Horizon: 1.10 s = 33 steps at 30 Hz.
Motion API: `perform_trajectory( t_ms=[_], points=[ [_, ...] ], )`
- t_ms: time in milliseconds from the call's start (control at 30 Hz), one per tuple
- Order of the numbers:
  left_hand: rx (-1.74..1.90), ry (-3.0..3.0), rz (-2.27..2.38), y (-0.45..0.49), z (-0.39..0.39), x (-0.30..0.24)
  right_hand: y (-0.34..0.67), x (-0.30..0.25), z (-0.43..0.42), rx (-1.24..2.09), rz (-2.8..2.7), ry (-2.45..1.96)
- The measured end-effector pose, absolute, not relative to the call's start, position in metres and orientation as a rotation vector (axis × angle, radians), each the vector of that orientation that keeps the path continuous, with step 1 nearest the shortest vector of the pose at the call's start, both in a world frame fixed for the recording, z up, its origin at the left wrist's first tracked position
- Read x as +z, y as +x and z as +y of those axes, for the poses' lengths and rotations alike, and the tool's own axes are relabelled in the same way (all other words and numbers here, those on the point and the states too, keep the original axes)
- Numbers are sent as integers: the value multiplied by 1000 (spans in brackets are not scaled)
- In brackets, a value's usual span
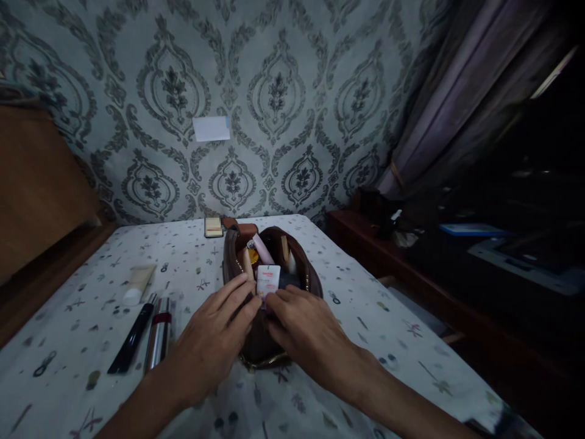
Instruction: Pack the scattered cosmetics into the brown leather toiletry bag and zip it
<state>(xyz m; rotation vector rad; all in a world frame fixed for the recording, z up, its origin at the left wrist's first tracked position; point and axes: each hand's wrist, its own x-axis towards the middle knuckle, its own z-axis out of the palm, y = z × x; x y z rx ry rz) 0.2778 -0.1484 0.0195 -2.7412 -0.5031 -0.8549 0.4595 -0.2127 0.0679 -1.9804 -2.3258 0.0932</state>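
Note:
A brown zippered pouch (258,341) lies open in front of me, filled with cosmetics. Inside it are a pink tube (262,248), a yellow-gold round item (252,255) and a tan stick-like item (286,251). A small white packet (268,278) with red print stands at the pouch's mouth. My right hand (308,332) has its fingers curled closed at the packet's lower edge, partly hiding it. My left hand (222,332) rests over the pouch's left rim, fingers stretched out, the tips near the packet's left side.
Left of the pouch lie a cream tube (139,281), a dark slim tube (133,335) and a silver cylinder (158,335) with a red band. Behind is a small square palette (213,227). A wooden cabinet (41,189) stands left; a dark red ledge (356,228) runs along the right.

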Motion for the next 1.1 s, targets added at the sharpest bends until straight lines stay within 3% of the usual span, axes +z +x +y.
perform_trajectory(
  t_ms=[567,800,1100],
  points=[
    [-876,-2776,-513,278,-149,20,470,65,-216,456,-2084,-1870],
    [-873,-2746,-510,279,-149,20,473,46,-212,280,-2053,-1739],
    [-888,-2742,-519,279,-148,18,467,61,-210,220,-2160,-1832]
  ],
)
